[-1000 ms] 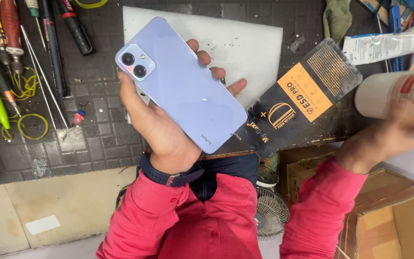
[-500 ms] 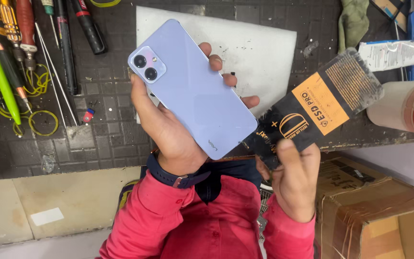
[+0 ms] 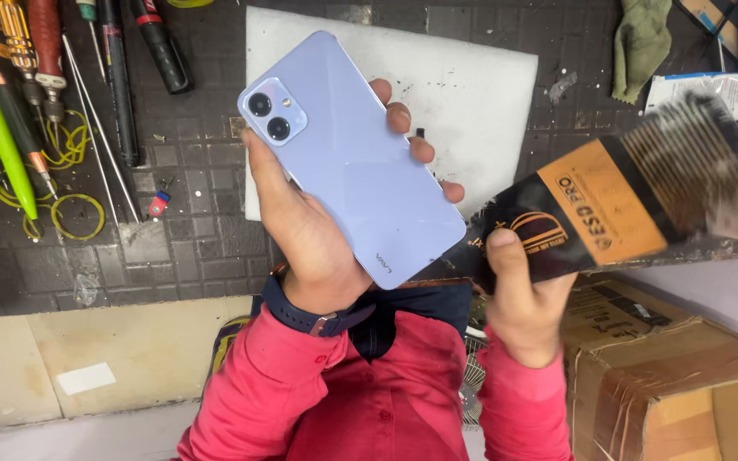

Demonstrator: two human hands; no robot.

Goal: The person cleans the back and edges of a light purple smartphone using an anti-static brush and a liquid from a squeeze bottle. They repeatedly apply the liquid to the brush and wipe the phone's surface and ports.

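Half a second on, my right hand [image 3: 524, 299] has swung the wide black brush [image 3: 608, 209] up off the bench, so its bristle end now blurs over toward the right edge, above the white tube [image 3: 711, 90]. I grip the brush low on its handle, thumb pressed flat across the front and fingers wrapped behind, the orange band and bristles reaching away up and to the right of my fist.

My left hand [image 3: 318, 248] has barely shifted. It holds the lilac phone [image 3: 352, 162] back-side up, camera corner pointing up-left, thumb along the left edge and fingertips curled over the right edge. Its lower corner sits just beside the brush handle, above my wrist. Behind it lies the white foam pad [image 3: 471, 85] on the dark gridded mat [image 3: 190, 222], with screwdrivers [image 3: 36, 60] at the left.
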